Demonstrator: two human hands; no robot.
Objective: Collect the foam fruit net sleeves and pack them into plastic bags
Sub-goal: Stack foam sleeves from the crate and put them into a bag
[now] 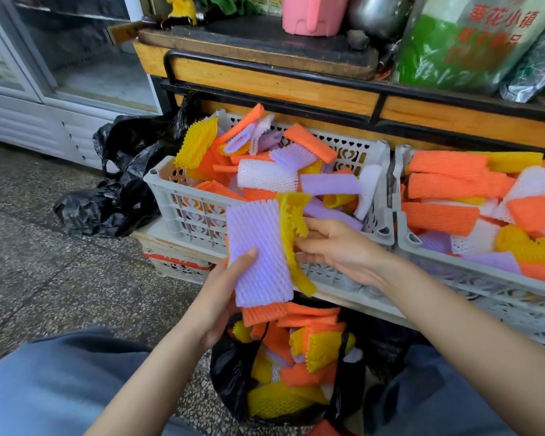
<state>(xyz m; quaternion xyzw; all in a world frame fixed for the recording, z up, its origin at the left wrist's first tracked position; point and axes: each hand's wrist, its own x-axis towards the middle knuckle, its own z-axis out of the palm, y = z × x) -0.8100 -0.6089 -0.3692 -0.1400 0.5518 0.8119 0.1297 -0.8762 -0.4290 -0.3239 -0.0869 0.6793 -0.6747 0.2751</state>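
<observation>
Head view: the left hand grips a purple foam sleeve, thumb curled over its face. At its 2 o'clock, the right hand pinches a yellow sleeve with curled fingers. At 6 o'clock, a black plastic bag holds sleeves; a grey crate at 12 holds more.

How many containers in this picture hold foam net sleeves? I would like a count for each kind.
Grey crates: 2
Black plastic bag: 1
Total: 3
</observation>
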